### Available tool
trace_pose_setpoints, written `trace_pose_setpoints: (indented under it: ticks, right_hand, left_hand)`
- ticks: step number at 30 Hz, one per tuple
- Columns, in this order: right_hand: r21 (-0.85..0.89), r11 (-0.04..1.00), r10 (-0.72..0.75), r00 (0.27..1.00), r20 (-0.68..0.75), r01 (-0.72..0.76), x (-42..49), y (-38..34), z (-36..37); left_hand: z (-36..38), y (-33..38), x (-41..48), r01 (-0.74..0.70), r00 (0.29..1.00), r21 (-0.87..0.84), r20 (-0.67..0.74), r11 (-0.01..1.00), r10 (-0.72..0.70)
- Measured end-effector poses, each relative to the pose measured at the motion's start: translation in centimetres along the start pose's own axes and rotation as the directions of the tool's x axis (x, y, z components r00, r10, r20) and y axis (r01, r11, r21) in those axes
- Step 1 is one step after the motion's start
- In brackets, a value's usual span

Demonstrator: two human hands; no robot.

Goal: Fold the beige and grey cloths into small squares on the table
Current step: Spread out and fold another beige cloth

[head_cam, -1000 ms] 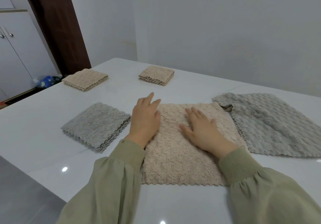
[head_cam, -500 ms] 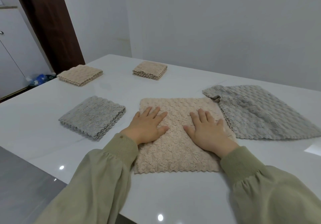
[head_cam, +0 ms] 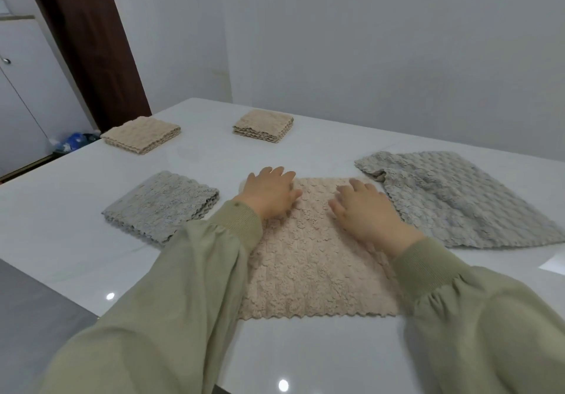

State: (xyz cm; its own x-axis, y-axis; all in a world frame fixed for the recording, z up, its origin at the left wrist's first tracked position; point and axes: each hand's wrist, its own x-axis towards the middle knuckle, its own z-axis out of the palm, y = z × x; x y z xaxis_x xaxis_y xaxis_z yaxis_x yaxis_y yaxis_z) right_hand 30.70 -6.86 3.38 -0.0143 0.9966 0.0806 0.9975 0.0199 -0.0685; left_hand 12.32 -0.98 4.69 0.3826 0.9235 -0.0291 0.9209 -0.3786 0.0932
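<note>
A beige cloth (head_cam: 315, 268) lies flat and square on the white table (head_cam: 321, 357) right in front of me. My left hand (head_cam: 269, 193) rests on its far left corner, fingers bent down at the far edge. My right hand (head_cam: 365, 210) lies palm down on the far right part, fingertips near the far edge. I cannot see whether any finger is under the edge. An unfolded grey cloth (head_cam: 452, 198) is spread out to the right, one corner turned over. A folded grey cloth (head_cam: 162, 204) sits to the left.
Two folded beige squares lie farther back, one (head_cam: 141, 133) at the table's far left and one (head_cam: 264, 126) at the far middle. A plain wall runs behind the table. A brown door frame (head_cam: 91, 48) and white cabinets stand at the left.
Both hands have slid away from me over the beige cloth, from its middle to its far edge. The cloths have not visibly shifted.
</note>
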Motion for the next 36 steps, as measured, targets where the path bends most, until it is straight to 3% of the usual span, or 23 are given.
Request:
trace_pose_setpoints:
  ticks: [6, 11, 17, 28, 36]
  right_hand:
    - [0.129, 0.991, 0.058, 0.992, -0.111, -0.044, 3.5, 2.9, 0.5]
    - [0.18, 0.984, 0.019, 0.982, -0.186, 0.015, 4.5, 4.3, 3.0]
    - [0.127, 0.992, 0.005, 0.989, -0.148, 0.014, 5.3, 5.0, 3.6]
    - [0.189, 0.981, 0.021, 0.931, -0.365, 0.052, 4.8, 4.7, 3.0]
    - [0.512, 0.856, 0.316, 0.86, -0.401, -0.076, 4.0, 5.1, 1.4]
  left_hand:
    - [2.9, -1.8, 0.9, 0.067, 0.996, -0.052, -0.054, 0.996, -0.07]
    - [3.8, -2.5, 1.2, 0.054, 0.993, -0.097, -0.097, 0.994, -0.064]
    - [3.9, -3.4, 1.9, 0.076, 0.974, -0.181, -0.199, 0.981, -0.112]
    - [3.4, -3.6, 1.7, 0.108, 0.91, -0.332, -0.347, 0.937, -0.228]
    - [2.4, -4.4, 0.6, 0.134, 0.87, -0.264, -0.43, 0.955, -0.241]
